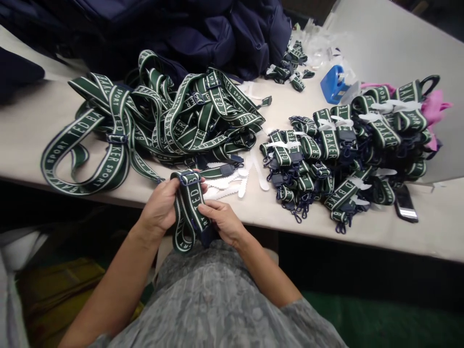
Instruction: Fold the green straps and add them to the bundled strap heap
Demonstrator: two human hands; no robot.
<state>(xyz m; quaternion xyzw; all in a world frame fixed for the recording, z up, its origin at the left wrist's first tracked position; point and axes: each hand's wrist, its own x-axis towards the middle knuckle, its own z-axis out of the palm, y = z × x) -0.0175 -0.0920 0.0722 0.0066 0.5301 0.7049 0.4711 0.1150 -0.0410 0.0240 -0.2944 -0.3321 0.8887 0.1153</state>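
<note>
Between both hands, in front of the table edge, I hold a green webbing strap (194, 200) with white lettering, partly folded into loops. My left hand (162, 205) grips its upper end near a dark blue slider buckle. Lower down on the other side, my right hand (222, 220) pinches the strap with thumb and fingers. Just beyond my hands lie white toothed plastic ties (232, 186). A tangled heap of loose straps (174, 116) covers the table behind them. To the right sits a pile of folded straps (326, 145) bound with white ties.
Navy fabric bags (203, 38) are heaped at the back. A blue tape dispenser (334, 84) stands behind the bound straps, near clear plastic (319, 38) and a small strap cluster (295, 63). Pink cloth (437, 108) and a phone (406, 204) are at the right.
</note>
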